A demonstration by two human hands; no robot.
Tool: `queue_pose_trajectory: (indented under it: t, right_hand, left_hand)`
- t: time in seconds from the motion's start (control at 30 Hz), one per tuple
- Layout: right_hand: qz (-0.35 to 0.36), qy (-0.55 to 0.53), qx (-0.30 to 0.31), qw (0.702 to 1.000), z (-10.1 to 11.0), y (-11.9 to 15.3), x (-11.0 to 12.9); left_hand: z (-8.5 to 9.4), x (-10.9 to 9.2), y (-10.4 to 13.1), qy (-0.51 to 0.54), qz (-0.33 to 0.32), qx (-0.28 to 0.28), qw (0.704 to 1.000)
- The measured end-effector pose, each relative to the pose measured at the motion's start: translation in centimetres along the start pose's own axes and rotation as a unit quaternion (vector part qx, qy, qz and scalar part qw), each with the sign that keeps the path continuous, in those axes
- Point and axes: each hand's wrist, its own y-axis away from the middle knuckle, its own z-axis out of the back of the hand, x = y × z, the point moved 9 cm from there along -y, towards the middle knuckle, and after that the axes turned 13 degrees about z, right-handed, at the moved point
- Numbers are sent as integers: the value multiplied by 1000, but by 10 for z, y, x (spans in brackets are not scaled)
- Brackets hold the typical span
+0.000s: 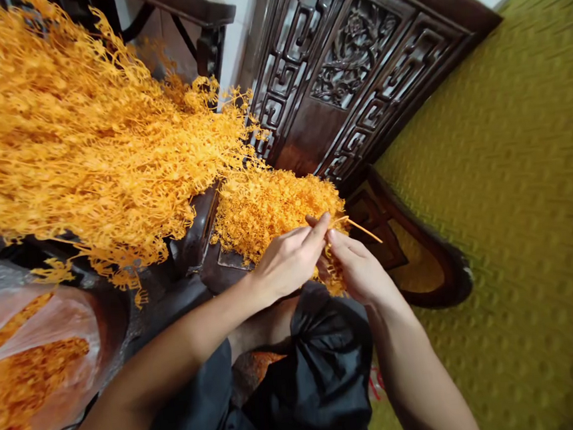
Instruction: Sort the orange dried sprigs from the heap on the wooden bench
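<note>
While left hand [288,262] and right hand [364,272] pinch an orange sprig [366,229] near the wooden seat [219,274] edge, light fingertip pressure should keep it uncrushed.

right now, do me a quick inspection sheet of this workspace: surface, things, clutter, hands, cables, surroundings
surface: dark wood, glossy, largely hidden by a small orange pile
things: orange stem at the fingertips; large orange bunch on the person's left, reaching the small pile
clutter: orange pieces in a plastic-lined container at lower left; something red by the right forearm, too unclear to name
hands: left hand and right hand bare, fingertips close together at the stem; which one grips it, cannot tell
cables: nothing seen
surroundings: carved dark panel ahead, yellow-green textured surface on the right
</note>
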Motion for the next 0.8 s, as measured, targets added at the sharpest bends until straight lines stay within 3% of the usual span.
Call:
queue_pose_trajectory:
  t: [0.07, 0.17, 0.3, 0.4, 0.5, 0.67, 0.73, 0.8]
  right_hand:
    - [-2, -15, -10, 1000, 3, 0, 0]
    - [31, 44, -19, 998, 14, -3, 11]
    - [14, 122, 85, 989, 19, -7, 22]
    - [17, 176, 137, 975, 21, -8, 29]
    - [45, 207, 94, 973, 23, -10, 28]
    - [119, 228, -66, 964, 31, -6, 20]
    - [131, 258, -66, 955, 30, -4, 23]
    - [148, 306, -20, 940, 24, -4, 31]
  left_hand:
    - [-5, 0, -1, -49, -6, 29, 998]
    - [-6, 1, -5, -89, 24, 78, 993]
    - [-1, 7, -11, -94, 97, 164, 977]
    - [-4, 7, -10, -99, 106, 217, 965]
    - [-11, 6, -6, -110, 111, 223, 962]
    - [-12, 5, 1, -60, 86, 205, 973]
    - [-9, 10, 1, -26, 89, 212, 973]
    - [-3, 18, -3, -4, 113, 196, 974]
